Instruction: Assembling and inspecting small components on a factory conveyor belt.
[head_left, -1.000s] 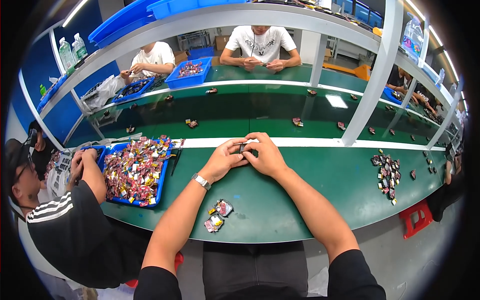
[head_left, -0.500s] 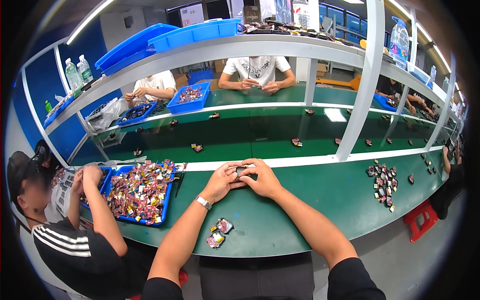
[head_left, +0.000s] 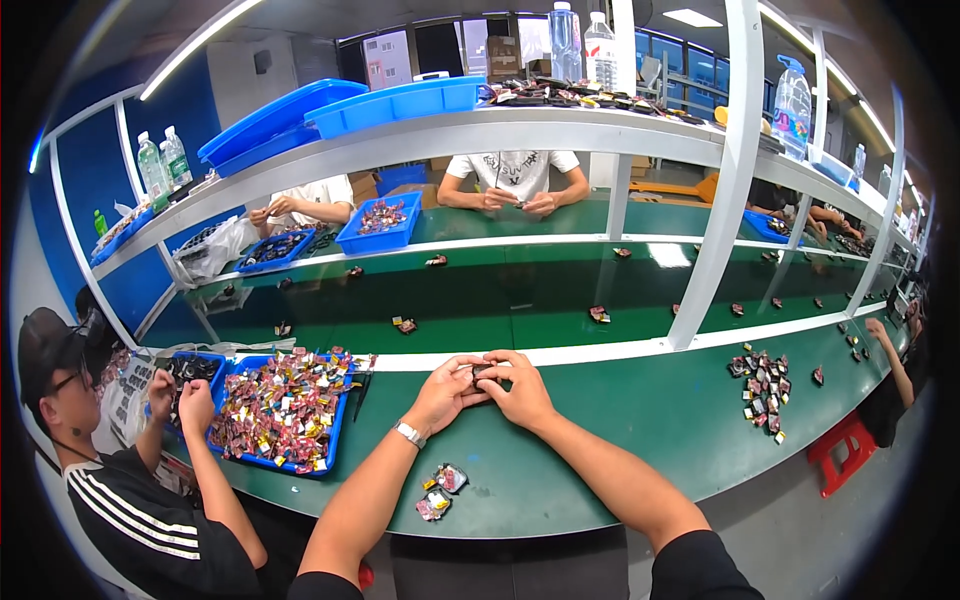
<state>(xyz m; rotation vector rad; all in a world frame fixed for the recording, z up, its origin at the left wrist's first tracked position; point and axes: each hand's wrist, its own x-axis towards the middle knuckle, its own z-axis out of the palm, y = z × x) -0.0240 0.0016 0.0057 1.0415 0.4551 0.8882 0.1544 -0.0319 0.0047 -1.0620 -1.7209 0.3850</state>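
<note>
Over the green work table, close to its white back rail, my left hand (head_left: 442,396) and my right hand (head_left: 519,390) meet. Between their fingertips is a small dark part (head_left: 481,371), mostly covered by the fingers, so its exact kind is unclear. Both hands are closed on it, thumbs and forefingers pinching. A pair of small dark assemblies with red, white and yellow bits (head_left: 441,490) lies by my left forearm, near the table's front edge.
A blue tray (head_left: 334,452) heaped with small red, white and yellow pieces stands to the left, beside a seated co-worker (head_left: 140,490). More assemblies (head_left: 763,388) are clustered at right. Beyond the rail, a green belt (head_left: 480,320) carries scattered parts; a white post (head_left: 715,215) rises at right.
The whole view has tilted up slightly, so the table sits lower in the picture. My hands stay together on the small dark part. The left co-worker's hands have come down and apart.
</note>
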